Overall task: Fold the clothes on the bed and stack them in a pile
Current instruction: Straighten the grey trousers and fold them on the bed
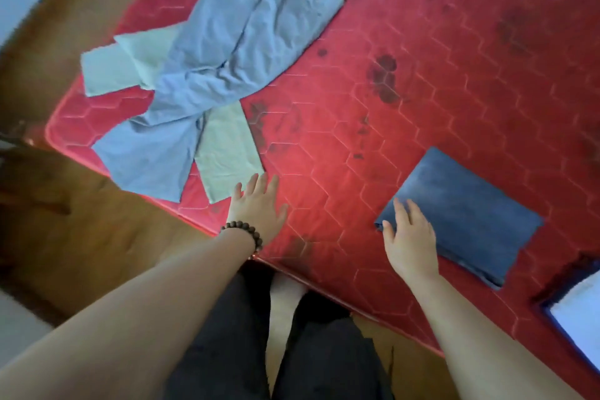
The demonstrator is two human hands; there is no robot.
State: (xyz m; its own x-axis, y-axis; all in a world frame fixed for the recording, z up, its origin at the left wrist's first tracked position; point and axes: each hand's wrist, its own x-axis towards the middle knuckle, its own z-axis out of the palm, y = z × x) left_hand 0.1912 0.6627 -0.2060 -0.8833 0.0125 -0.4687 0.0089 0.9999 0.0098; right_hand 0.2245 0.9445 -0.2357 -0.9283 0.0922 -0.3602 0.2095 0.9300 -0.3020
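Bed: red quilted mattress with a hexagon stitch and several dark stains, set on a brown wooden floor — it fills most of the view.
Folded piece: dark blue garment, a flat neat rectangle lying near the right side of the bed, close to the near edge. It looks finished, and I take it as the start of the pile.
Unfolded pieces: pale blue garment, crumpled and spread out at the far left of the bed, lying across a light green garment whose ends stick out from under it on the left and on the near side. Both are loose and creased; neither has been folded.
Right hand: fingers straight and a little spread, lying on the near left corner of the dark blue garment; it grips nothing.
Left hand: fingers straight and spread, over the mattress just beside the near end of the light green garment, holding nothing; whether it touches the cloth I cannot tell. A beaded bracelet sits on its wrist.
Progress: one piece of three seems done — the two pale ones are left to fold and then stack on the dark blue one.
Surroundings: white object with a dark rim at the near right edge, cut off by the frame; dark trousers of the person at the bottom.
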